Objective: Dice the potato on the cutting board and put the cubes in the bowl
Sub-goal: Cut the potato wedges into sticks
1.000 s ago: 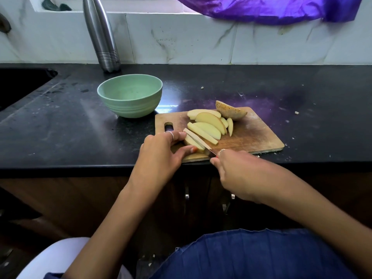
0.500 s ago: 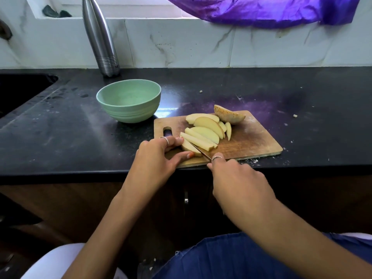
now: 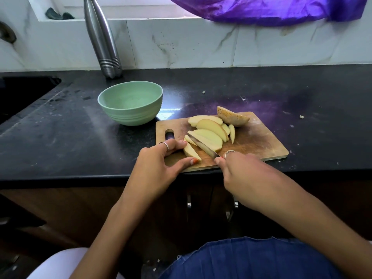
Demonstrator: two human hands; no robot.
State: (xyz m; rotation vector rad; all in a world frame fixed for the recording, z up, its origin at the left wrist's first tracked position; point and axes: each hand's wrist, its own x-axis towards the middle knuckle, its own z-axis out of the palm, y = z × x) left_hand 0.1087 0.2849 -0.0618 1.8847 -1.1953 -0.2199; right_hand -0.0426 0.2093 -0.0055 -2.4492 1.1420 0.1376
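— Since half a second ago, what moves?
— Only the knife (image 3: 202, 145) blade: it goes further over the potato slices (image 3: 209, 130) on the cutting board (image 3: 255, 140).
— And the hands?
— Right hand (image 3: 244, 174) grips the knife; left hand (image 3: 159, 165) pinches one slice. The bowl (image 3: 130, 103) stands beside the board.

Right hand (image 3: 244, 174) holds knife (image 3: 203, 146) across potato slices (image 3: 209, 131); left hand (image 3: 161, 166) steadies.
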